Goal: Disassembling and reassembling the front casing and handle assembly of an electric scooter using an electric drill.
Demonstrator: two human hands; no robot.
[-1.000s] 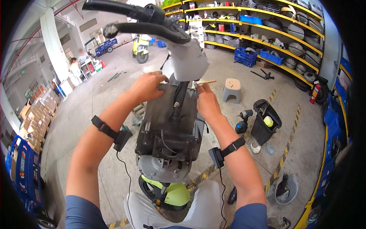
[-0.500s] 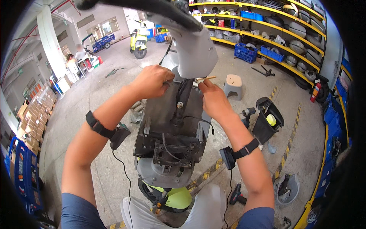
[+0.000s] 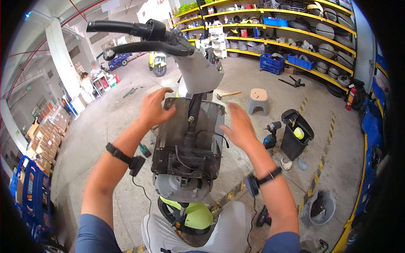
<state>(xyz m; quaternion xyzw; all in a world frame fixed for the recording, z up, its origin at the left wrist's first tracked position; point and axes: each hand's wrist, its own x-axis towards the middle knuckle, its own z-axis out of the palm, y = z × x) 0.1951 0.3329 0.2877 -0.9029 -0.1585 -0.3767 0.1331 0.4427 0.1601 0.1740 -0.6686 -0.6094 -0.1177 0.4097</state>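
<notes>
A partly stripped scooter stands before me, its dark panel (image 3: 171,120) facing up. Through the middle runs a black steering column (image 3: 194,110), topped by a grey cover (image 3: 198,76) and a handlebar (image 3: 130,28). Beside the panel's left edge, my left hand (image 3: 155,109) is open, thumb and fingers apart, holding nothing. My right hand (image 3: 241,125) is open too, just off the right edge. Nearer to me are a black bracket (image 3: 185,164), a grey plastic piece (image 3: 166,187) and a lime-green fender (image 3: 198,217). A loose black cable (image 3: 221,135) hangs on the right.
To the right are a stool (image 3: 258,101), a cordless drill (image 3: 272,134), a black bin (image 3: 291,145) and a grey bucket (image 3: 325,211). A hammer (image 3: 230,94) lies beyond the panel. Yellow shelves (image 3: 295,42) hold parts; cartons (image 3: 48,130) are stacked left. Two people are far off.
Both hands have opened and drawn apart from the column area, where their fingers were curled. The handlebar and its cover now appear farther left, and more of the panel shows.
</notes>
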